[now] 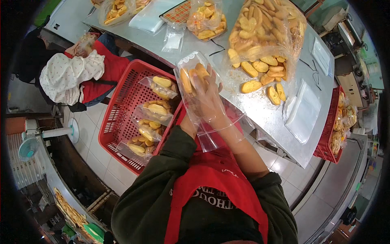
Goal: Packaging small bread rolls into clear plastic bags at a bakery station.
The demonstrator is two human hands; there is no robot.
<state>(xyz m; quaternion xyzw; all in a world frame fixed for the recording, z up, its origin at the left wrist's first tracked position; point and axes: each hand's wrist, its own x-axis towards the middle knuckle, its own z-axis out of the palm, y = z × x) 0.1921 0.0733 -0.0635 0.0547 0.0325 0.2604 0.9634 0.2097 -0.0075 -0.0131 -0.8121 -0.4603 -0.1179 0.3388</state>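
A clear plastic bag (182, 80) with a white lace-like print at its closed end is held up at the table edge. Elongated toasted bread slices (185, 80) lie inside it. My right hand (210, 97) reaches into this bag up to the forearm, its fingers over the slices. From below, my left hand (189, 124) supports the bag; its fingers are mostly hidden behind plastic and bread. Just left of the bag stands a red plastic basket (105, 129) holding several filled bags of bread (158, 108).
On the metal table (259, 113), a large plastic sack of bread slices (265, 33) spills loose slices (251, 87). Flat plastic bags (304, 113) lie at the right. Another red crate (327, 131) holds packed bread. A person in red (106, 65) sits beyond the basket.
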